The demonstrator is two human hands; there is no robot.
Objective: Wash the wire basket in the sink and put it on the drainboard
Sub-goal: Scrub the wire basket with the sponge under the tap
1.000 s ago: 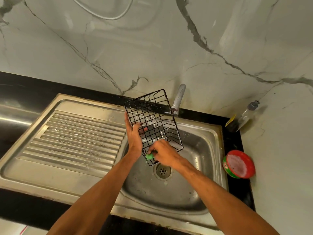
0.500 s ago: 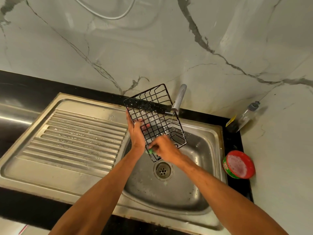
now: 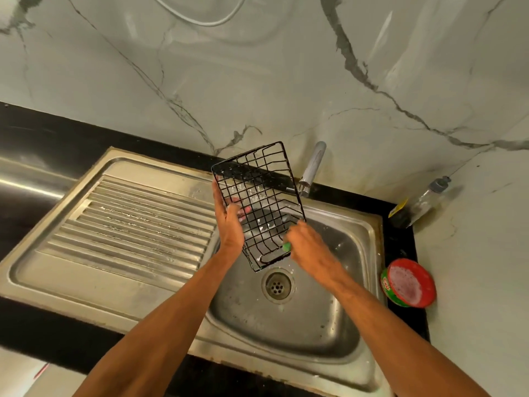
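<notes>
Head view: a person is standing over a steel sink (image 3: 315,316) set in a black desk (image 3: 57,133), working with both hands.
Wire basket position: the wire basket (image 3: 259,207) is hanging tilted over the bowl, its low end just above the drain (image 3: 277,285) and its high end near the tap (image 3: 313,164). It is not resting on anything.
Left grip: the left grip (image 3: 229,224) is clasping the basket's left edge, with the fingers showing through the mesh from behind. It is carrying the weight.
Right grip: the right grip (image 3: 307,245) is curling around a green scrubber (image 3: 286,247) and pressing it against the basket's lower right corner.
Reason for the tilt: holding the basket steeply over the bowl is letting suds fall toward the drain, and it is presenting the wires to the scrubbing hand.
Suds: white flecks are clinging to the mesh. Whether the tap is running cannot be told.
Drainboard: the drainboard (image 3: 137,224) is lying just left of the bowl, so the basket is not there yet.
Supplies: a red soap tub (image 3: 409,282) and a clear bottle (image 3: 426,199) are sitting at the right, within reach of the scrubbing hand.
Step in hand: judged as scrubbing — rinsing and transfer are remaining.
</notes>
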